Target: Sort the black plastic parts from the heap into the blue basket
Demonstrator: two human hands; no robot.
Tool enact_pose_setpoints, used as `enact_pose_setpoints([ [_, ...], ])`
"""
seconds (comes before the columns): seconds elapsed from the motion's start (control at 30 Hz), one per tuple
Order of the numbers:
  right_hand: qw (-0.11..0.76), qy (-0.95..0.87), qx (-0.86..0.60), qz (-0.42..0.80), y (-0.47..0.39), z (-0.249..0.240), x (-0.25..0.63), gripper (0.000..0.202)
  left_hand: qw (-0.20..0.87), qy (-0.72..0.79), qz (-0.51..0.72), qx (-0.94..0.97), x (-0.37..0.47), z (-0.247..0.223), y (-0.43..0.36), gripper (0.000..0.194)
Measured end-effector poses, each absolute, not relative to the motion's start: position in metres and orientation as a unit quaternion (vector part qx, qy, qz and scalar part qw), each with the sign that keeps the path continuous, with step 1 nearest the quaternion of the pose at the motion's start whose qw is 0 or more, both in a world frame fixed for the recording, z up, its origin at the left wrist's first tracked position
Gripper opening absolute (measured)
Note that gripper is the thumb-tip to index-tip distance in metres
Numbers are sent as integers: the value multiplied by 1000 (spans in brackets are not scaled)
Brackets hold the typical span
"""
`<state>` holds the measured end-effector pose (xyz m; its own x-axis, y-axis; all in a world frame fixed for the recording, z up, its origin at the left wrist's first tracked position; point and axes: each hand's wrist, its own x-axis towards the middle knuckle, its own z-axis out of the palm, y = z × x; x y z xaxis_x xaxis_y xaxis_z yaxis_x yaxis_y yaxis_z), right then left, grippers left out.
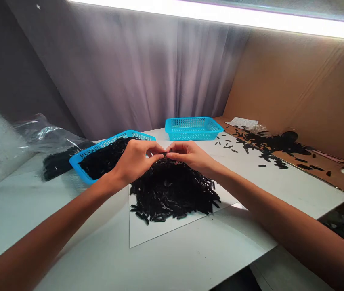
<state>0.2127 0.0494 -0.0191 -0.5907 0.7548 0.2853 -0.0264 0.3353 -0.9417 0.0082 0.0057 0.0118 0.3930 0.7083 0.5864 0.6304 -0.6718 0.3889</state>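
Note:
Above a heap of small black elongated pieces (172, 190), my two hands meet with their fingertips close together. My left hand (137, 157) is closed, thumb and fingers pinching a small black piece (164, 154). From the other side my right hand (187, 153) also pinches at this piece. What exactly the pieces are, I cannot tell. The heap lies on a white sheet (141, 236). To the left, partly behind my left hand, stands a blue basket (82, 171) full of similar black pieces.
A second blue plastic basket (194, 135) stands at the back of the white table (99, 250). A clear plastic bag (47, 133) with black contents lies at left. More black pieces (269, 143) are scattered at right beside a cardboard panel (305, 89) and a paper (241, 122).

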Motion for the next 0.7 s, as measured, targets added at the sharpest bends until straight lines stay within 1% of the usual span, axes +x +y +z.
enact_pose_setpoints([
  [0.17,392,-588,-261,658,47,-13,214,18,25,404,413,816,10,12,5,2],
  [0.3,385,-474,-269,745,47,-10,214,11,27,401,430,808,12,11,4,4],
  [0.37,381,-463,-270,754,46,-9,214,12,32,401,433,807,12,11,3,6],
  [0.47,366,-516,-239,737,42,-8,213,13,27,398,435,807,13,10,2,9],
  [0.57,351,-571,-237,703,38,-8,212,15,2,394,433,811,13,9,2,7],
  [0.7,363,-589,-254,676,35,-9,211,20,-29,386,432,814,12,8,2,6],
])
